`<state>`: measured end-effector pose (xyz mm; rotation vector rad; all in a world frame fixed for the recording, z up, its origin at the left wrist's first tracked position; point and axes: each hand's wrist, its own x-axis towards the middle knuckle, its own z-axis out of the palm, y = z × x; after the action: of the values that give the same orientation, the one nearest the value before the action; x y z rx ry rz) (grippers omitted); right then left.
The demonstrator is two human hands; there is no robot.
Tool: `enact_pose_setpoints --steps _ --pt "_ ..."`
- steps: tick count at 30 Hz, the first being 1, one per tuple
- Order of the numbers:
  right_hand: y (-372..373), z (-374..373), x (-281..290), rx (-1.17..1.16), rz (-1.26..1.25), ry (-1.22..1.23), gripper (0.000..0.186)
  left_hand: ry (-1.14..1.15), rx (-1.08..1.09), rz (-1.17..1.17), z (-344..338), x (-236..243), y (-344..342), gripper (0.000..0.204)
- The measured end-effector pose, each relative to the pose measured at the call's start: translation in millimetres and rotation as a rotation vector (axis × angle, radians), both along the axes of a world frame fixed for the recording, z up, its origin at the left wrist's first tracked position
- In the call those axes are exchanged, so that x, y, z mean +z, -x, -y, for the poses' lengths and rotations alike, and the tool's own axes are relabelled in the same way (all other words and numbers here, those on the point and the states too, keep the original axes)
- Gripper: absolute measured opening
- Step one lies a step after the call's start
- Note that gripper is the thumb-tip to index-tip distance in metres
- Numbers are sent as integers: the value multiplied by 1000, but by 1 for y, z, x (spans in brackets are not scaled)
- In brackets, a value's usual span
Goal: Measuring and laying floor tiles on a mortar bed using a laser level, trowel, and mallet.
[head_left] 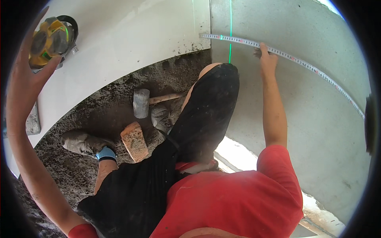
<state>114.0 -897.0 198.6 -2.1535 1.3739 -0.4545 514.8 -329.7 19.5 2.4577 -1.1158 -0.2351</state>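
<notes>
My left hand is at the upper left, thumb and fingers spread apart around a yellow and black laser level. Whether the fingertips touch it, I cannot tell. At the wall, my right hand pinches the white blade of a tape measure along its length. From the wall corner the blade curves off to the right rim. A bright green laser line runs upright on the grey wall and crosses the blade near its corner end.
A large pale slab carries the laser level. On the dark, rough ground lie a mallet with a wooden handle and an orange brick, between my shoes. A grey block-like thing is at the left. The grey wall stands at my right.
</notes>
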Motion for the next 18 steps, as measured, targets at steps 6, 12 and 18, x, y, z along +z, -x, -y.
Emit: enact_pose_setpoints --steps 6,12,18 --pt "0 -1 1 11 7 -10 29 109 -6 35 20 2 13 83" --pt "1 1 -2 33 21 12 28 25 135 -63 21 11 17 85" --pt "0 1 -4 -3 26 19 26 60 176 -40 14 19 17 67"
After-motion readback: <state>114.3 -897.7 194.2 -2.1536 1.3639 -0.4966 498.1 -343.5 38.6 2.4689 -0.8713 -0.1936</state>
